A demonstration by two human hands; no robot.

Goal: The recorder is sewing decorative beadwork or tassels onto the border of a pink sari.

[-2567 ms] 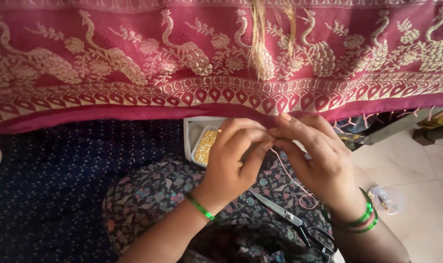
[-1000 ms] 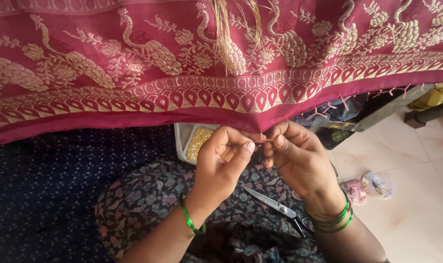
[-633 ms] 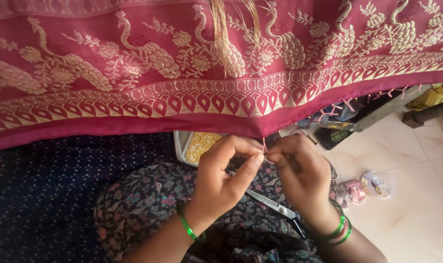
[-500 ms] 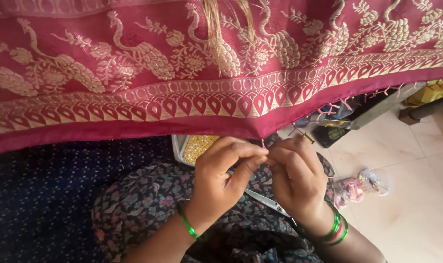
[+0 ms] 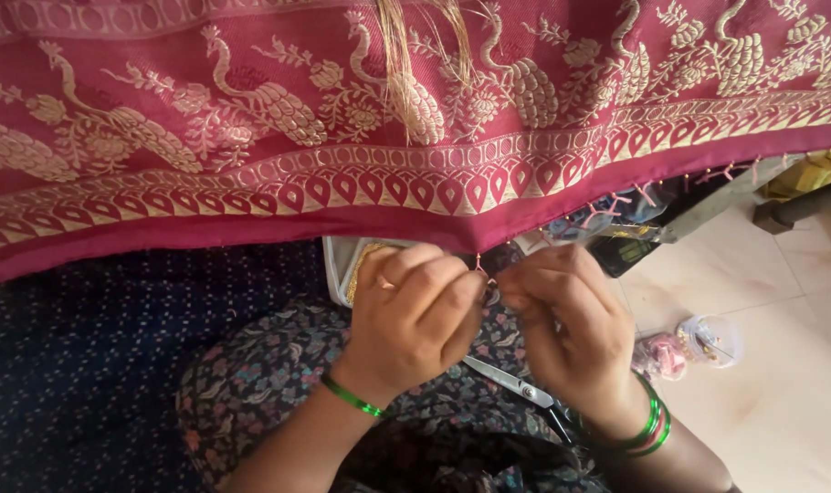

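1. Two bare hands met just under the lower hem of a maroon cloth (image 5: 251, 228) woven with gold peacocks, which hung across the whole upper part of the view.
2. The left hand (image 5: 415, 319) was curled tight, thumb and forefinger pinched on a small pink thread tassel (image 5: 479, 267) dangling from the hem's edge.
3. The right hand (image 5: 566, 329) was also pinched closed, fingertips touching the left's at the same spot; what it gripped was hidden, probably the thread's loose end.
4. More finished pink tassels (image 5: 616, 203) hung along the hem toward the right edge.
5. Scissors (image 5: 511, 383) lay on the floral-print lap, below and between the wrists.
6. A shallow tray of gold beads (image 5: 347, 265) sat under the hem, partly behind the left hand.
7. Small clear pots of beads (image 5: 685, 347) stood on the tiled floor to the right.
8. Judged from this, good work meant keeping the thread taut, knotting snug against the hem, and matching the neighbouring tassels' spacing.
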